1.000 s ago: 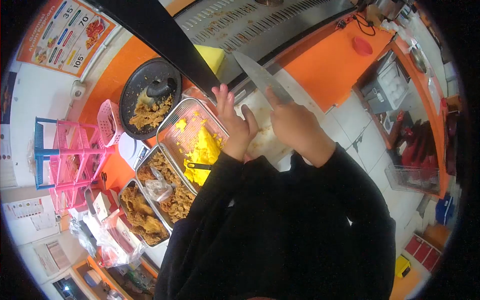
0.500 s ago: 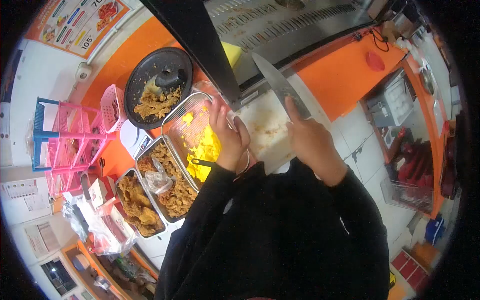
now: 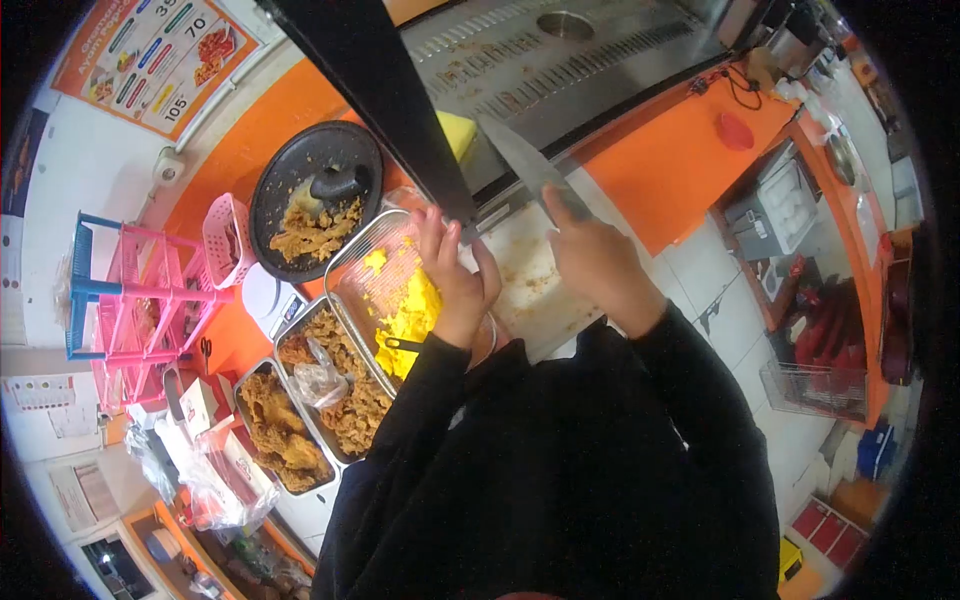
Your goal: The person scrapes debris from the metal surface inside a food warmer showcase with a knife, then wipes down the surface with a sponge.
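- The right hand (image 3: 600,265) grips a broad knife (image 3: 520,160), its fingers closed at the handle end and the index finger laid along the blade, which points away from the body.
- The left hand (image 3: 458,290) is open and appears to hold nothing; its fingers are upright and close together, the thumb wide of them. Whether the fingertips touch the black post (image 3: 400,110) beside them cannot be told.
- The step in hand looks like handling the knife above the cutting board (image 3: 530,285), which lies between the hands and carries brown crumbs; no piece shows under the blade.
- From this pose, a downward move of the blade calls for a firm right grip and the left fingers kept out of its path.
- Just beside the left fingers, a wire basket (image 3: 338,290) holds yellow food (image 3: 408,315) and a black handle (image 3: 403,344).
- Beyond those fingers, a black mortar (image 3: 275,215) on the orange bench (image 3: 215,165) holds fried chicken (image 3: 310,232) and a pestle (image 3: 340,182).
- Past the blade tip, near it, is a yellow block (image 3: 456,133).
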{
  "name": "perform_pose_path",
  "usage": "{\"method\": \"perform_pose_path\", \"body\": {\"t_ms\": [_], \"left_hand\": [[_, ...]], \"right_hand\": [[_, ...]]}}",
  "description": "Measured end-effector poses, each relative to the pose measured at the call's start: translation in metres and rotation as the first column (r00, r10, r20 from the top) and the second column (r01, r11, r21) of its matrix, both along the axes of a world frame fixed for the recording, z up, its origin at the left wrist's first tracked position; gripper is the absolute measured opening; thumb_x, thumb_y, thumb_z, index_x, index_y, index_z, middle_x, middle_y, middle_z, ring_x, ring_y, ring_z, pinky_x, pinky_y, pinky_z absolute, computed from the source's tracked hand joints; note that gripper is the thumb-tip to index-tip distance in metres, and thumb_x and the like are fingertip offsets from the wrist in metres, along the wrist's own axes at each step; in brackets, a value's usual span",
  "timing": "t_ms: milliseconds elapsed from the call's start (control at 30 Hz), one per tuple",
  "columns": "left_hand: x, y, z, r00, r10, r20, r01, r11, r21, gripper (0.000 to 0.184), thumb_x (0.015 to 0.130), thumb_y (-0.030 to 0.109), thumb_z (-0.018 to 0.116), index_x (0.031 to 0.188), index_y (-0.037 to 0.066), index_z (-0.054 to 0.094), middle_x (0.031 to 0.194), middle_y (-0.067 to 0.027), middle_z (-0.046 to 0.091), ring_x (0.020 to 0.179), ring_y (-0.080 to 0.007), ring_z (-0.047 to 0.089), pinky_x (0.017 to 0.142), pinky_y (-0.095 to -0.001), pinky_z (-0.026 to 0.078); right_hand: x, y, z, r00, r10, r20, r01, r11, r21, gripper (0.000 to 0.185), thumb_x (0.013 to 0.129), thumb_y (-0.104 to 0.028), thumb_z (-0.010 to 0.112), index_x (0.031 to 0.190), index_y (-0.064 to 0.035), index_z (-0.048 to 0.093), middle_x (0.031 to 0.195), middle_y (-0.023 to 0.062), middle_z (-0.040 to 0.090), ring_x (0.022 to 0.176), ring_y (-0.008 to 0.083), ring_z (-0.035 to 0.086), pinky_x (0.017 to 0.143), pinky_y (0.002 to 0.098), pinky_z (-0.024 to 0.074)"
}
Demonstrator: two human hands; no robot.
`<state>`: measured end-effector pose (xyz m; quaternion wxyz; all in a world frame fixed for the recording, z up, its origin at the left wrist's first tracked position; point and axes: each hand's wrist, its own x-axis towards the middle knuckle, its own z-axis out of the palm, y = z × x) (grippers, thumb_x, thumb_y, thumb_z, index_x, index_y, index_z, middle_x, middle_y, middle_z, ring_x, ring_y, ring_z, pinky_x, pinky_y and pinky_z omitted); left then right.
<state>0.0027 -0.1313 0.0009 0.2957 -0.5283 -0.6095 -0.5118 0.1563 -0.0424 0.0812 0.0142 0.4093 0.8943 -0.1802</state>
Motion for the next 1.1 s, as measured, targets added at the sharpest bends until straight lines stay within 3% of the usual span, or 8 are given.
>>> {"method": "perform_pose_path", "body": {"t_ms": [167,233,333,433,633,733,933,1100], "left_hand": [[-0.001,-0.005,-0.004,1.0,0.001,-0.016,0.0,0.999,0.044,0.06,0.075,-0.008,0.059,0.13,0.004,0.037,0.138,-0.0237,0.037,0.134,-0.0451,0.032,0.109,-0.0538,0.028],[0.008,-0.01,-0.004,0.997,-0.069,0.023,0.07,0.996,-0.048,0.059,0.075,-0.007,0.061,0.129,0.004,0.038,0.138,-0.0237,0.037,0.133,-0.0451,0.033,0.109,-0.0536,0.029],[0.016,0.004,-0.003,0.963,-0.25,0.099,0.258,0.963,-0.08,0.059,0.073,-0.004,0.063,0.128,0.007,0.046,0.14,-0.021,0.04,0.133,-0.0441,0.036,0.109,-0.0523,0.031],[0.023,0.023,0.008,0.931,-0.324,0.166,0.351,0.919,-0.177,0.054,0.073,-0.001,0.062,0.125,0.006,0.05,0.135,-0.0202,0.045,0.128,-0.0408,0.044,0.107,-0.0507,0.035],[0.01,0.076,0.017,0.961,-0.157,0.227,0.222,0.929,-0.297,0.048,0.077,0.003,0.061,0.124,0.006,0.052,0.134,-0.0162,0.047,0.128,-0.0371,0.045,0.108,-0.051,0.034],[0.001,0.099,0.006,0.967,-0.055,0.25,0.143,0.927,-0.347,0.048,0.078,0.007,0.061,0.125,0.007,0.052,0.134,-0.0151,0.048,0.131,-0.0387,0.04,0.11,-0.0527,0.03],[-0.001,0.116,0.001,0.962,0.236,0.136,-0.149,0.875,-0.461,0.051,0.077,0.008,0.063,0.127,0.008,0.05,0.141,-0.0171,0.037,0.137,-0.0432,0.025,0.11,-0.0552,0.025],[-0.007,0.121,0.006,0.946,0.281,0.159,-0.176,0.861,-0.476,0.051,0.075,0.011,0.062,0.125,0.008,0.053,0.145,-0.0187,0.031,0.14,-0.0443,0.019,0.111,-0.0599,0.019]], "right_hand": [[0.03,0.018,0.007,0.994,-0.035,-0.099,0.044,0.995,0.089,0.059,0.093,-0.03,0.051,0.146,-0.0151,0.029,0.078,0.0234,0.064,0.072,0.0416,0.064,0.066,0.051,0.0508],[0.055,0.026,0.008,0.996,0.021,-0.092,-0.004,0.984,0.176,0.06,0.092,-0.03,0.052,0.146,-0.0169,0.03,0.078,0.0237,0.064,0.072,0.0418,0.063,0.067,0.0511,0.0504],[0.067,0.036,0.014,0.996,0.021,0.092,-0.032,0.993,0.113,0.059,0.092,-0.029,0.053,0.146,-0.0161,0.031,0.078,0.0241,0.064,0.074,0.0422,0.064,0.069,0.0517,0.0501],[0.066,0.046,0.018,0.995,0.065,0.08,-0.071,0.994,0.083,0.059,0.092,-0.027,0.053,0.145,-0.0139,0.031,0.078,0.0244,0.064,0.075,0.0423,0.064,0.069,0.0523,0.05],[0.046,0.067,0.028,0.989,0.102,0.11,-0.106,0.994,0.034,0.059,0.092,-0.025,0.049,0.147,-0.0148,0.03,0.09,0.027,0.064,0.081,0.044,0.063,0.075,0.052,0.0496],[0.043,0.08,0.042,0.968,0.203,0.145,-0.21,0.977,0.034,0.06,0.091,-0.024,0.051,0.144,-0.0061,0.03,0.089,0.0263,0.065,0.078,0.0434,0.064,0.072,0.0529,0.0502],[0.036,0.093,0.063,0.937,0.241,0.253,-0.231,0.971,-0.069,0.06,0.09,-0.023,0.05,0.143,-0.0032,0.03,0.089,0.0248,0.065,0.079,0.0419,0.065,0.072,0.0519,0.0507],[0.032,0.102,0.049,0.96,0.246,0.132,-0.243,0.969,-0.037,0.058,0.09,-0.023,0.05,0.142,-0.0041,0.032,0.085,0.0259,0.064,0.076,0.0417,0.065,0.07,0.0517,0.051]]}}
